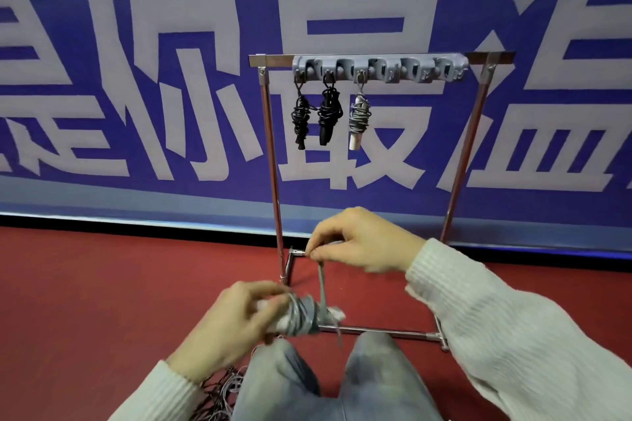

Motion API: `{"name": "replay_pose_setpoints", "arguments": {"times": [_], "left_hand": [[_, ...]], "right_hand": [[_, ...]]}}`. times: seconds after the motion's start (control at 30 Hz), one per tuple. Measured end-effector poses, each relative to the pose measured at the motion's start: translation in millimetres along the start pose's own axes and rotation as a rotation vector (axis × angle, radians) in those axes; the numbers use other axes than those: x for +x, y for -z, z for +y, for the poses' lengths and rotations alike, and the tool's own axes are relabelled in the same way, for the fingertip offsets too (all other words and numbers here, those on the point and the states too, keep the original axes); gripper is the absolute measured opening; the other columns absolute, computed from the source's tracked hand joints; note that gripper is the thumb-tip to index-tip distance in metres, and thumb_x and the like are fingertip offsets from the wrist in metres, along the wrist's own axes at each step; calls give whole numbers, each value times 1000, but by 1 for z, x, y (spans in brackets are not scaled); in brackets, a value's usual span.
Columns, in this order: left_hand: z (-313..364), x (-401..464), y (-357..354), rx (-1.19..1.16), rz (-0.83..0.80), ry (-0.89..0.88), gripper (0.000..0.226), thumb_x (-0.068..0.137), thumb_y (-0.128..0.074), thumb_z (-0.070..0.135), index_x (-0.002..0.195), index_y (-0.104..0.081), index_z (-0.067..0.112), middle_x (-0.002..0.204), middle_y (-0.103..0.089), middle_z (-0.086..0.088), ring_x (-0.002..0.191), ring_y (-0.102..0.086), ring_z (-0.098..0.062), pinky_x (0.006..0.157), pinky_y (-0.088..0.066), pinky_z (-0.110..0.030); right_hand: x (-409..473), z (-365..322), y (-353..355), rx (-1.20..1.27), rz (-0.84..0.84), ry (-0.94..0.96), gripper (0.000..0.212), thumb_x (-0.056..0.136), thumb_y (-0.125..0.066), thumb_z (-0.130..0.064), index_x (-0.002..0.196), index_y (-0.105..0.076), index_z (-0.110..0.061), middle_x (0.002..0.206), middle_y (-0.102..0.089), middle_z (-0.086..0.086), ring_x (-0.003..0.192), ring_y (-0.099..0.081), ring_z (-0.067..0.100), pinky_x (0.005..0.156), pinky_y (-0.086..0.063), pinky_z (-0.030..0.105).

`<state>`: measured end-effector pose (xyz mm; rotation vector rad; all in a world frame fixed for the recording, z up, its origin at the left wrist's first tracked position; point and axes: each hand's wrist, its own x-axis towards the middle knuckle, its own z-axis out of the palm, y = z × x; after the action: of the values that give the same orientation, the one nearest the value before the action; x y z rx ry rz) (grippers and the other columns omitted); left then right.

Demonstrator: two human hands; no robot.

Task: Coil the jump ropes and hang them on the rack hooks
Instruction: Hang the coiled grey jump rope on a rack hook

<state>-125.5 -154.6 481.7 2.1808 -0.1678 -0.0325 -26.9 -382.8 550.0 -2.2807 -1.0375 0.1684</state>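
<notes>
Blue banner (205,79) with big white characters fills the far wall, red floor (102,284) runs below it. Chrome rack (272,154) stands on the floor just in front of the banner, two uprights, top bar, low base rails near the person. Grey hook strip (379,69) is fixed along the rack's top bar; three of its left hooks are loaded, hooks further right carry nothing visible. Holding, left to right: black coiled rope (301,116) on the leftmost hook, second black coiled rope (329,113) just beside it, grey coiled rope with white handle (359,118) on the third hook; all three hang free, close together, whether they touch cannot be told. Person sits or kneels near the rack, knees in grey jeans (372,376) at bottom centre, pale knit sleeves (513,335) on both arms. Right hand (359,243) is raised in front of the rack's lower left corner, thumb and fingers pinched on a strand of the grey rope, the strand dropping down from it to the bundle. Left hand (239,314) is lower and nearer, fingers curled round one end of the grey rope bundle (304,316), which is wound in loops round white handles, above the knees and not on any hook. Loose tangle of dark and grey cords (222,393) lies on the floor near the left forearm, partly cut off by the frame.
</notes>
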Motion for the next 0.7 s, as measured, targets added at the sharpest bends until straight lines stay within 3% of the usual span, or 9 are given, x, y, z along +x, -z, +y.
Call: {"name": "replay_pose_setpoints", "arguments": {"times": [0.1, 0.17, 0.27, 0.33, 0.37, 0.43, 0.57, 0.63, 0.7], "left_hand": [[12, -5, 12, -464, -232, 72, 28, 91, -74, 39, 106, -79, 15, 66, -61, -10, 46, -44, -10, 44, -28, -18], [13, -4, 15, -811, -209, 92, 34, 79, -79, 36, 98, -78, 8, 56, -53, -6, 36, -36, -5, 39, -23, -13], [11, 4, 1, -1352, -84, 191, 28, 62, -95, 22, 75, -72, 11, 54, -42, 1, 29, -27, 2, 32, -12, -12], [12, 13, -13, -1580, 27, 264, 15, 85, -76, 19, 74, -71, 9, 58, -45, -1, 28, -28, -2, 33, -12, -9], [11, 18, -19, -1619, 88, 293, 26, 97, -60, 21, 77, -72, 8, 59, -46, -1, 29, -29, -3, 34, -12, -9], [8, 24, -25, -1457, 250, 278, 32, 105, -47, 23, 93, -70, 4, 61, -50, -3, 34, -30, -2, 34, -17, -10], [-16, 22, -27, -218, 487, -6, 22, 103, -57, 26, 113, -73, 15, 72, -72, 8, 52, -59, -1, 50, -45, -16], [-16, 19, -25, 92, 279, -92, 23, 101, -60, 31, 117, -73, 21, 84, -77, 12, 65, -69, 2, 63, -56, -23], [-4, 15, -15, 55, -49, -89, 22, 100, -62, 34, 115, -75, 23, 85, -77, 10, 64, -67, 2, 63, -54, -23]], "right_hand": [[-3, 16, -5, 378, -25, -95, 6, 91, -75, -21, 89, -81, -24, 75, -71, 8, 66, -59, 29, 61, -45, 37], [-11, 21, -24, 533, -5, -131, 17, 96, -70, -23, 81, -77, -25, 63, -51, 10, 53, -37, 22, 49, -29, 31], [-20, 10, -57, 764, 26, -209, 29, 107, -47, -25, 85, -64, -19, 56, -39, -5, 43, -28, 5, 41, -24, 16], [-23, 3, -73, 649, 110, -204, 26, 110, -38, -23, 95, -59, -15, 53, -44, -14, 42, -35, 0, 45, -28, 12], [-26, 0, -78, 450, 146, -176, 22, 110, -39, -24, 102, -59, -18, 57, -49, -14, 48, -42, 1, 51, -33, 14], [-30, -1, -81, 55, 116, -136, 18, 108, -40, -31, 112, -56, -28, 72, -58, -9, 66, -57, 9, 65, -42, 29], [-27, -8, -51, -605, 6, -47, 25, 104, -42, -38, 103, -61, -22, 100, -70, 11, 94, -64, 39, 71, -43, 40], [-19, -13, -29, -640, -143, 36, 20, 98, -55, -36, 98, -70, -22, 91, -73, 2, 86, -65, 28, 72, -49, 37], [-12, -8, -12, -254, -312, -14, 9, 92, -69, -29, 93, -75, -22, 76, -71, -3, 69, -62, 15, 67, -50, 31]]}}
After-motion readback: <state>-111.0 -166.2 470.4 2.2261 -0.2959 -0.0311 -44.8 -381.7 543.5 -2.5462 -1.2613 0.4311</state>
